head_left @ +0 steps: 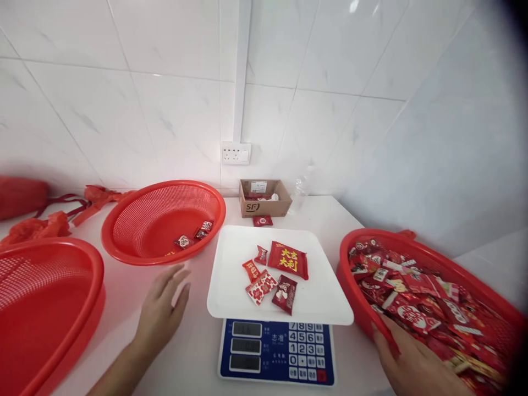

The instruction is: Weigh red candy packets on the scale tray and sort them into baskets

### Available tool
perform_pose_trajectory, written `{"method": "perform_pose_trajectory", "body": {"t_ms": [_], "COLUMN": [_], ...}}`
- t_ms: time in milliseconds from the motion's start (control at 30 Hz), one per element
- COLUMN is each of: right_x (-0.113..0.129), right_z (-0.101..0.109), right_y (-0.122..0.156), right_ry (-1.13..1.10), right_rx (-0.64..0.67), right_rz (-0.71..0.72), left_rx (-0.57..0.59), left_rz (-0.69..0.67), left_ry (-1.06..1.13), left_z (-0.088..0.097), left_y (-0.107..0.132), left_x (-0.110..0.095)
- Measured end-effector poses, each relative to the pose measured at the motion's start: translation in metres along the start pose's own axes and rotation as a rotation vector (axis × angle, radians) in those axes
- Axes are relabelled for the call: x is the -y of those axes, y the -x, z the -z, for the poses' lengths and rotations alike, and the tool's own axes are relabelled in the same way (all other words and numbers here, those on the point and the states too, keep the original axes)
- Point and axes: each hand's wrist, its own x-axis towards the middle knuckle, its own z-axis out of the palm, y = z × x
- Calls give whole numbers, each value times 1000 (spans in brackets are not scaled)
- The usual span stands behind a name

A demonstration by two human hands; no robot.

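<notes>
My left hand [163, 308] is open over the white table, its fingers a little apart and holding nothing. Beyond its fingertips stands a round red mesh basket [124, 217] with a few small wrapped candies [184, 241] at the bottom. My right hand [406, 357] grips the near rim of another red basket [346, 258], heaped with red wrapped snack packets [412, 313]. Between my hands, a digital scale [276, 352] carries a white tray [231, 297]. Several packets lie on the tray, including a larger red one [289, 260] and a dark red one [284, 294].
At the left edge is another red basket [88, 308]. Red plastic bags [41, 225] lie behind it. A small cardboard box [266, 206] sits near the tiled wall, with a red packet [263, 220] in front and clear plastic [301, 187] beside it. A wall socket [236, 153] is above.
</notes>
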Motion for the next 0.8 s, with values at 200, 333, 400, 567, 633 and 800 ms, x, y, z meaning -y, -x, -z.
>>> {"method": "perform_pose_trajectory", "body": {"t_ms": [200, 333, 400, 567, 633, 800], "right_x": [8, 9, 10, 11, 9, 7], "right_z": [12, 14, 15, 14, 13, 16], "right_y": [-5, -7, -8, -7, -7, -9], "right_ry": [152, 135, 116, 77, 71, 88], "right_rx": [-102, -63, -40, -15, -9, -94], "right_rz": [28, 36, 9, -22, -22, 63], "left_rx": [139, 345, 409, 508, 532, 506], "left_rz": [-57, -39, -20, 84, 147, 257], "left_ry": [-250, -431, -481, -570, -602, -569], "left_z": [11, 16, 22, 40, 45, 46], "left_y": [-47, -52, -52, -53, -53, -47], "left_x": [16, 33, 40, 47, 46, 53]}}
